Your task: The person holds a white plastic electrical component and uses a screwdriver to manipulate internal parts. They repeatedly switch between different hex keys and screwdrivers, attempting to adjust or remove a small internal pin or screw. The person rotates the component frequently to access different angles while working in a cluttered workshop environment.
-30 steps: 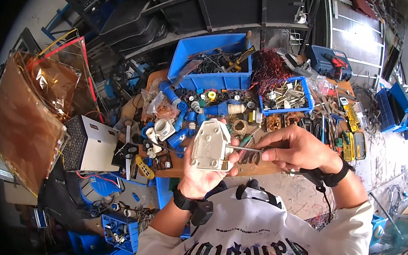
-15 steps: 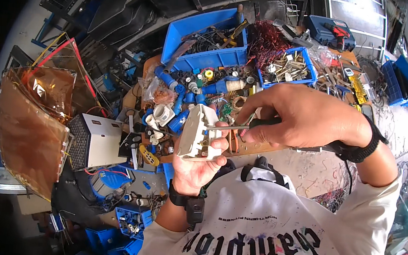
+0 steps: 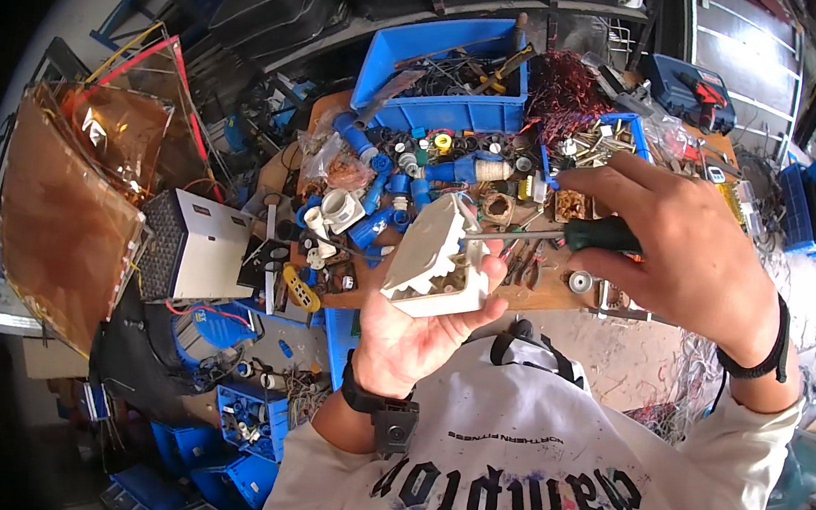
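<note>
My left hand (image 3: 408,341) holds a white plastic casing (image 3: 439,269) from below, its fingers wrapped round the far side. The casing's cover tilts up at an angle to its base, and small parts show in the gap. In my right hand (image 3: 695,258) is a screwdriver (image 3: 599,236) with a dark green handle, gripped between thumb and fingers. Its long metal shaft points left, and the tip meets the edge of the raised cover. Whether the tip presses on the cover cannot be made out.
Blue and white pipe fittings (image 3: 377,216) crowd the wooden bench (image 3: 353,294). Behind them stand a blue bin of tools (image 3: 444,115) and a blue tray of metal pieces (image 3: 634,130). A red drill (image 3: 705,95) lies far right; a white box (image 3: 212,253) is at left.
The casing has turned, and its cover now stands further from the base. My right hand has moved right with the screwdriver. The view has shifted slightly.
</note>
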`<state>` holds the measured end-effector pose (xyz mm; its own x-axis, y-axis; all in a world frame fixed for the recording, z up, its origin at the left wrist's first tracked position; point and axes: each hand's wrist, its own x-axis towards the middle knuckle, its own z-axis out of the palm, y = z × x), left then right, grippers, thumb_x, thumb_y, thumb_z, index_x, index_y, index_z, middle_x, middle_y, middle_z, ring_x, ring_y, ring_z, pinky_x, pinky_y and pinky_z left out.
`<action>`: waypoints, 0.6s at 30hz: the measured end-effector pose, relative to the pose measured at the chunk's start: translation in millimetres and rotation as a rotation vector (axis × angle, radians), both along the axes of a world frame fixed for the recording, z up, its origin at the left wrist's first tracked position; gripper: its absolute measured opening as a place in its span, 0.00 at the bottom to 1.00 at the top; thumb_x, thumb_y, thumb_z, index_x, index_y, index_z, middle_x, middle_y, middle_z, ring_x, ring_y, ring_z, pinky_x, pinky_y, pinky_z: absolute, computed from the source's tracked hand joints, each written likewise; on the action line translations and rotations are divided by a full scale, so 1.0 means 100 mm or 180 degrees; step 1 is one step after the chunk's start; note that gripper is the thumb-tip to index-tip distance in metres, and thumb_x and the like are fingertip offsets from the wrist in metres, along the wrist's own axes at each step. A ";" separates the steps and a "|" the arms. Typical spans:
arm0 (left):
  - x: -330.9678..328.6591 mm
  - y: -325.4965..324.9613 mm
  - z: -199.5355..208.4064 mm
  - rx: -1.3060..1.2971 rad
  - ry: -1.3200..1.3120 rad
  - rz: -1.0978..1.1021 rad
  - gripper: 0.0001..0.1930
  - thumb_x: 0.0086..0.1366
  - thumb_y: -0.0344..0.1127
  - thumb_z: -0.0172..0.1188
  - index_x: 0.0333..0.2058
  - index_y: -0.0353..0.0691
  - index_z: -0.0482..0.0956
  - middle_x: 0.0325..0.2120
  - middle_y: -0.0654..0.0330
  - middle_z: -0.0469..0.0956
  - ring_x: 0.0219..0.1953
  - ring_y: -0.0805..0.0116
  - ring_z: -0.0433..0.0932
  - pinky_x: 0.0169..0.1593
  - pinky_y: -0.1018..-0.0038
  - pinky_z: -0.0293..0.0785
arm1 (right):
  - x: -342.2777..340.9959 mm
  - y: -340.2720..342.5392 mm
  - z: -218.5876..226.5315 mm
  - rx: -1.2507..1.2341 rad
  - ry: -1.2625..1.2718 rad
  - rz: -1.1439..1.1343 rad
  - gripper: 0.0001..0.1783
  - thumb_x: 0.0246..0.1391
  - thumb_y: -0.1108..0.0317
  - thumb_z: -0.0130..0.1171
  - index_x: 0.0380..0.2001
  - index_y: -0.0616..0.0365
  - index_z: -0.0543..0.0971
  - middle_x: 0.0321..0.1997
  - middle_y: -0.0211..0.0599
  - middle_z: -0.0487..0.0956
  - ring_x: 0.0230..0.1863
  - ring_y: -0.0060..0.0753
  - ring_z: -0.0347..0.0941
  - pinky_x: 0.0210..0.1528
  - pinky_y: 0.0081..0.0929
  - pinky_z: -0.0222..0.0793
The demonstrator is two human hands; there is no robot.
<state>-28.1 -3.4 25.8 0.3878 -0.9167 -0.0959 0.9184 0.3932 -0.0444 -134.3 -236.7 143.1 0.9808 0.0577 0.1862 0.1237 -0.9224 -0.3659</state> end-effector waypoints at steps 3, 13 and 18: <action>-0.02 -0.02 0.04 -0.0062 0.0085 0.0026 0.29 0.71 0.46 0.48 0.65 0.37 0.62 0.58 0.38 0.67 0.59 0.47 0.71 0.58 0.40 0.72 | -0.03 0.00 0.00 -0.0203 -0.0233 0.0062 0.27 0.43 0.65 0.71 0.49 0.57 0.78 0.36 0.41 0.77 0.36 0.50 0.77 0.39 0.39 0.73; -0.12 -0.08 0.25 -0.0094 -0.0372 0.0230 0.30 0.73 0.52 0.41 0.63 0.35 0.64 0.56 0.38 0.70 0.59 0.42 0.72 0.59 0.37 0.69 | -0.03 -0.08 -0.07 -0.0052 -0.0121 0.0295 0.21 0.48 0.60 0.68 0.46 0.56 0.80 0.33 0.40 0.80 0.32 0.48 0.78 0.34 0.40 0.73; -0.16 -0.10 0.34 0.0252 -0.0642 0.0367 0.34 0.73 0.63 0.34 0.59 0.39 0.69 0.52 0.48 0.75 0.57 0.47 0.74 0.56 0.38 0.73 | 0.01 -0.12 -0.12 0.0087 -0.0166 0.0351 0.21 0.49 0.61 0.69 0.46 0.56 0.80 0.33 0.42 0.81 0.31 0.49 0.79 0.33 0.38 0.73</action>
<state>-43.7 -13.4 60.3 0.5080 -0.8580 -0.0756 0.8544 0.4909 0.1705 -133.3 -248.3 130.7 0.9577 0.1589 0.2398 0.2433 -0.8920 -0.3811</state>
